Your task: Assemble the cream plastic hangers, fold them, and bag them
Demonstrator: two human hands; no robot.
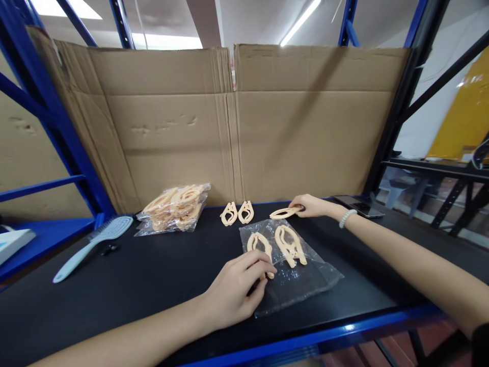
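My right hand (310, 206) is closed on one end of a beige folding hanger (281, 213), held above the table's far side. Closer to me, my left hand (241, 285) curls its fingers and thumb around the lower end of another folded hanger (255, 239), at the left of a clear plastic bag (301, 286). A third hanger (291, 244) lies beside it on the right of the bag. My left fingers partly hide the left hanger and the bag's edge. Two more folded hangers, a left one (229, 214) and a right one (246, 212), lie behind the bag.
Clear bags of hangers (173, 209) are piled at the back left. A light blue hairbrush (95, 244) and a small black item (109, 248) lie left on the black table (160, 270). A phone (359, 206) rests beyond my right wrist. Cardboard (305, 122) walls the back.
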